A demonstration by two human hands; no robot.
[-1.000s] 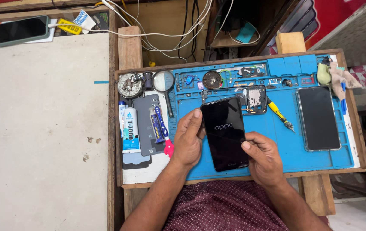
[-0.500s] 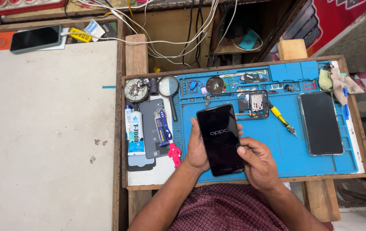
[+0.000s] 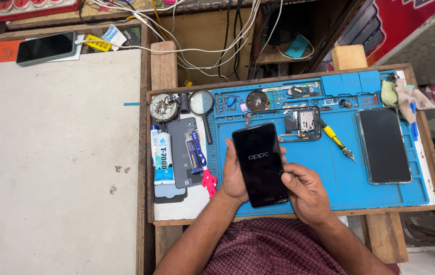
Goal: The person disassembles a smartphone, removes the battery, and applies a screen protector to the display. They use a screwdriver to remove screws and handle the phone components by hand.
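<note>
The black phone [image 3: 261,164] lies between both hands above the blue mat [image 3: 329,168], long axis pointing away; left hand [image 3: 234,175] grasps its edge, right hand [image 3: 304,191] touches its lower corner

Three smartphones are in sight: one dark phone [image 3: 261,164] held over the blue repair mat [image 3: 329,168], one black phone [image 3: 384,145] lying at the mat's right, and one green-edged phone [image 3: 46,48] far left on the counter [image 3: 54,163]. There is one magnifying glass [image 3: 201,102], one yellow-handled screwdriver [image 3: 337,141], two glue tubes [image 3: 160,155], one phone frame [image 3: 304,124], one grey back cover [image 3: 181,153] and two hands [image 3: 234,175].
</note>
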